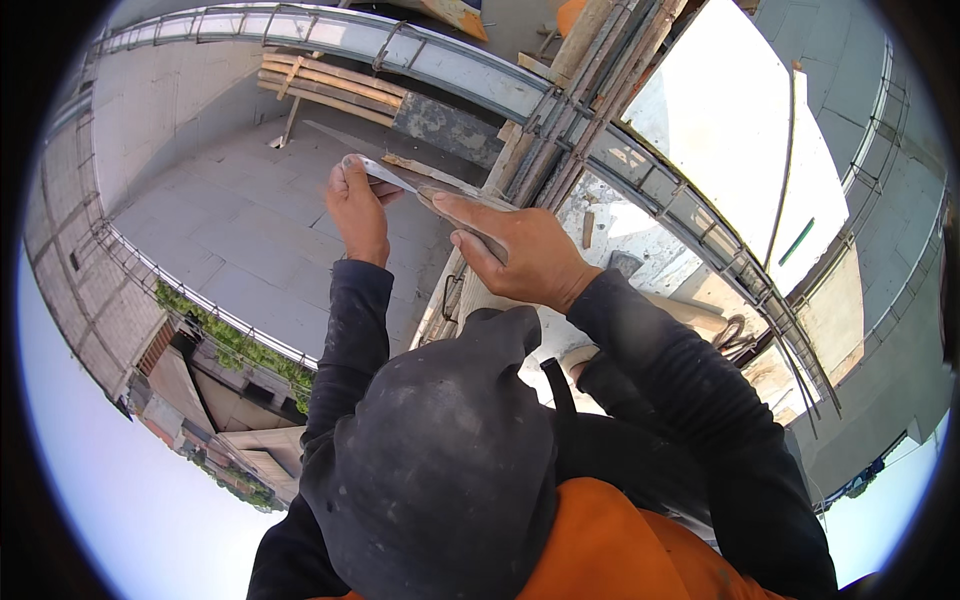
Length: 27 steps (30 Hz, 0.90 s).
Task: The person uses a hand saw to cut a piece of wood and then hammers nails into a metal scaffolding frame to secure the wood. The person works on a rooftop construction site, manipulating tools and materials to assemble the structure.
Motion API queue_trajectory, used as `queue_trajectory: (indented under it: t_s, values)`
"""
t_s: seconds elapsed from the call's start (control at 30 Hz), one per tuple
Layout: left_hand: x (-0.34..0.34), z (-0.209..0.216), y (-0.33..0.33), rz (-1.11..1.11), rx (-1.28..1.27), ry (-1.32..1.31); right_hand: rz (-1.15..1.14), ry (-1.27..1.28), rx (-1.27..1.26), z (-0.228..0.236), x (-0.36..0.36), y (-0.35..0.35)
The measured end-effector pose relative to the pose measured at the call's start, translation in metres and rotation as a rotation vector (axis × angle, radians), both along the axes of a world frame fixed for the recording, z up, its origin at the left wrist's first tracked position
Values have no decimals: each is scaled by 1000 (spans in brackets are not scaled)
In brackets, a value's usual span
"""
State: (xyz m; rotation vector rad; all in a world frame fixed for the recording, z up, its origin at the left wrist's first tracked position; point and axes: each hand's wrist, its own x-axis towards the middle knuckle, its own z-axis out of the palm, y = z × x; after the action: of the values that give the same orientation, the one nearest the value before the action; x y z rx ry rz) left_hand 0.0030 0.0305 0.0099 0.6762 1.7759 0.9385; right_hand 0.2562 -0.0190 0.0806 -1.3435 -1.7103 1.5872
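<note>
My left hand [360, 210] is raised at the centre left, thumb and fingers pinching a thin, pale, tapering blade [388, 176]. The blade slants down to the right toward my right hand [530, 245]. That hand is closed around a narrow grey-brown piece [482, 238], its index finger stretched along the top toward the blade. My fingers partly hide this piece, and I cannot tell whether it joins the blade. Just beyond both hands lies a splintered strip of wood [432, 174].
Bundled rebar [570, 130] and timber cross beyond my right hand. A steel-caged beam [450, 85] runs along the far side. Wooden poles [330, 88] lean at the far left, above grey block paving [240, 250]. A white sheet [740, 120] stands at the right.
</note>
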Motion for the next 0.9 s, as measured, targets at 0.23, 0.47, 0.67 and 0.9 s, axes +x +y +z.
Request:
queue_trajectory:
  t_s: [0.23, 0.47, 0.67, 0.9]
  values:
    - [-2, 0, -1, 27, -9, 33, 73, -99, -16, 94, 126, -67]
    - [4, -1, 4, 5, -75, 55, 153, -181, -105, 5, -7, 14]
    - [3, -5, 7, 37, -13, 14, 22, -41, -76, 67, 105, -63]
    - [5, -3, -3, 9, -55, -12, 25, -38, -49, 1, 7, 2]
